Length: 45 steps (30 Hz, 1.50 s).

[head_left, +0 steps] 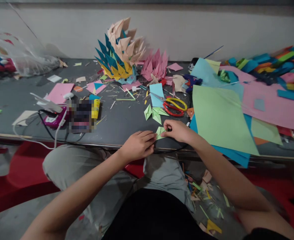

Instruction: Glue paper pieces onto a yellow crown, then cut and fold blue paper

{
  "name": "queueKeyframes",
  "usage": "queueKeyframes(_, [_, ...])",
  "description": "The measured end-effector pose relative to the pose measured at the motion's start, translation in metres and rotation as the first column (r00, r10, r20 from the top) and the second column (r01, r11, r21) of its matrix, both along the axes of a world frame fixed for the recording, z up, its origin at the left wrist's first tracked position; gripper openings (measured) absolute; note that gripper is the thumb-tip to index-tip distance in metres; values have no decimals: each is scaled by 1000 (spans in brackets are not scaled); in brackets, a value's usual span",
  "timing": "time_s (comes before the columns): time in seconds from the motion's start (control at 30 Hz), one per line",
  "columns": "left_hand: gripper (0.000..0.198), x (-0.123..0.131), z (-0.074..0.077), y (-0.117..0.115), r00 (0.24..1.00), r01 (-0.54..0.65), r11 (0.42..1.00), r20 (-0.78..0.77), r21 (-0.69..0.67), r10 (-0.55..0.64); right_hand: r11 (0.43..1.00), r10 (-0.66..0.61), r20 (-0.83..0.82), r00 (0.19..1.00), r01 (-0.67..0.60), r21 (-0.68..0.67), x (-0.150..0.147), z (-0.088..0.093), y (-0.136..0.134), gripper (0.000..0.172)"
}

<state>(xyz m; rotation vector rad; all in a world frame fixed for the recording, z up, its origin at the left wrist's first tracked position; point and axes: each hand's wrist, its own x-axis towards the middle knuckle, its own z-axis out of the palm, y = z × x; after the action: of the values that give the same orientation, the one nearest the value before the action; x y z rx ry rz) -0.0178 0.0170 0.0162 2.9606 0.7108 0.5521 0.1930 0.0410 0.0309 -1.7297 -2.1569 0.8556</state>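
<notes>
At the table's front edge a small piece of light green paper (160, 132) lies between my two hands, partly covered by fingers. My left hand (139, 144) holds its left side with the fingers close together. From the right, my right hand (176, 130) pinches the paper, thumb and fingers curled. Just beyond lie several folded green paper pieces (156, 115). Behind them are scissors (174, 106) with one red and one yellow handle, the blades over a light blue paper sheet (157, 94).
Folded-paper models in several colours (121, 53) and a pink one (156, 65) stand near the wall. Large green sheets (222, 116) overhang the edge at right. A purple device (54, 118) with cables and a yellow tube (95, 109) are at left. Paper scraps litter the table.
</notes>
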Motion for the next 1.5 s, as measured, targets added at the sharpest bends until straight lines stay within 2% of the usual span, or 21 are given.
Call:
queueKeyframes(0.17, [26, 3, 3, -1, 999, -17, 998, -39, -55, 15, 993, 86, -126, 988, -96, -70, 14, -1, 4, 14])
queueKeyframes(0.2, [27, 4, 4, -1, 998, -24, 998, -54, -65, 20, 993, 106, -143, 984, -111, -29, 15, -1, 1, 10])
queueKeyframes(0.27, [29, 6, 3, -3, 997, -39, 997, -64, -70, 34, 983, 117, -145, 982, -94, 159, 11, -2, -11, 4])
queueKeyframes(0.33, [29, 7, 2, -4, 997, -52, 997, -58, -63, 49, 916, 125, -100, 987, -76, 395, 4, -6, -27, 18])
queueKeyframes(0.37, [28, 7, 2, -5, 997, -57, 997, -54, -57, 54, 871, 153, -34, 988, -119, 477, 1, -9, -35, 22])
queueKeyframes(0.47, [26, 8, -1, -7, 997, -75, 996, -39, -53, 73, 784, 162, 182, 970, -239, 573, -1, -18, -53, 24])
queueKeyframes(0.57, [26, 7, -3, -7, 996, -88, 994, -26, -63, 86, 774, 67, 238, 969, -201, 601, 9, -22, -59, 23])
queueKeyframes(0.67, [26, 8, -4, -7, 996, -93, 993, -16, -71, 92, 812, 48, 222, 974, -167, 559, 18, -20, -57, 24])
queueKeyframes(0.77, [26, 11, -2, -12, 990, -140, 988, 5, -64, 140, 873, 49, 98, 994, -90, 479, 16, -18, -52, 24])
queueKeyframes(0.83, [24, 16, -1, -17, 981, -195, 979, 7, -63, 195, 900, -5, 32, 999, -9, 436, 9, -18, -49, 24])
queueKeyframes(0.97, [24, 29, -1, -30, 963, -269, 959, 10, -92, 271, 909, -168, 65, 984, 130, 397, -8, -21, -46, 32])
queueKeyframes(1.03, [21, 33, -2, -31, 960, -273, 955, 22, -119, 277, 912, -207, 65, 976, 169, 373, -14, -21, -44, 30])
queueKeyframes(1.13, [16, 34, -1, -19, 954, -269, 942, 76, -203, 289, 929, -202, 24, 979, 184, 320, -17, -18, -40, 22])
queueKeyframes(1.27, [18, 27, 4, 14, 896, -296, 892, 224, -341, 383, 973, -122, -35, 992, 127, 191, -15, -7, -29, 17])
queueKeyframes(1.37, [19, 24, 7, 34, 933, -228, 868, 155, -441, 324, 993, -80, -62, 995, 84, 77, -13, 2, -18, 15])
queueKeyframes(1.5, [17, 22, 8, 44, 956, -185, 855, 114, -485, 272, 997, -28, -122, 992, 19, -68, -9, 6, 0, 10])
